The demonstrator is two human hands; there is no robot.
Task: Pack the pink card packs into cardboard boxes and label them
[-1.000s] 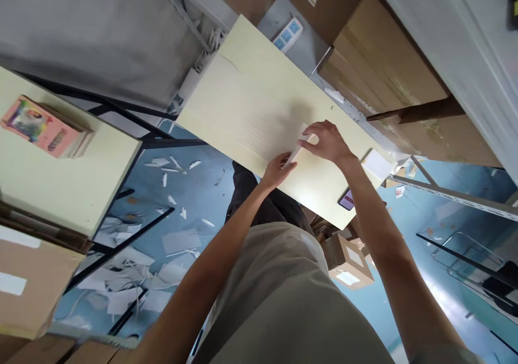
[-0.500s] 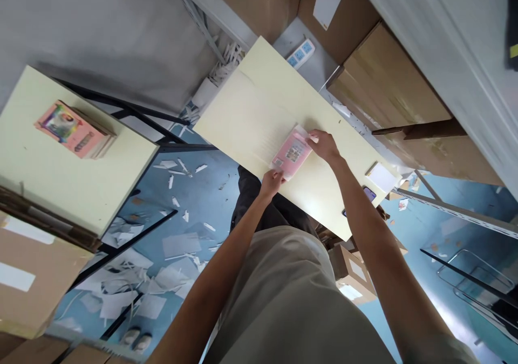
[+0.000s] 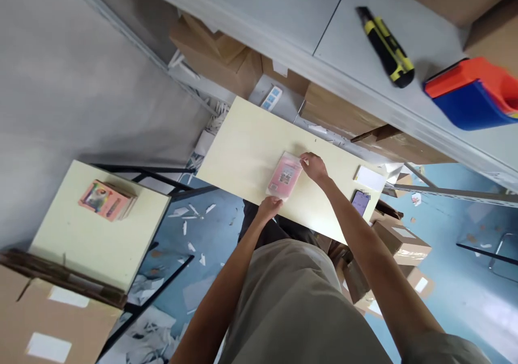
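A pink pack (image 3: 285,175) in a clear plastic wrapper, printed with a dark picture panel, lies on the pale yellow table (image 3: 243,137). My left hand (image 3: 270,207) pinches its near edge at the table's front. At the upper right corner, my right hand (image 3: 314,165) has thumb and fingers closed on the wrapper's edge. What the pack contains I cannot make out.
On the left table (image 3: 81,234) sits a stack of pink booklets (image 3: 106,199). A phone (image 3: 360,202) and a white pad (image 3: 369,178) lie to the right. A box cutter (image 3: 386,46) and a red-and-blue tape dispenser (image 3: 471,91) rest on the shelf. Cardboard boxes (image 3: 343,110) stand behind.
My view has tilted up, bringing the shelf with the box cutter and tape dispenser into sight. Both hands stay at the pink pack, in nearly the same grip.
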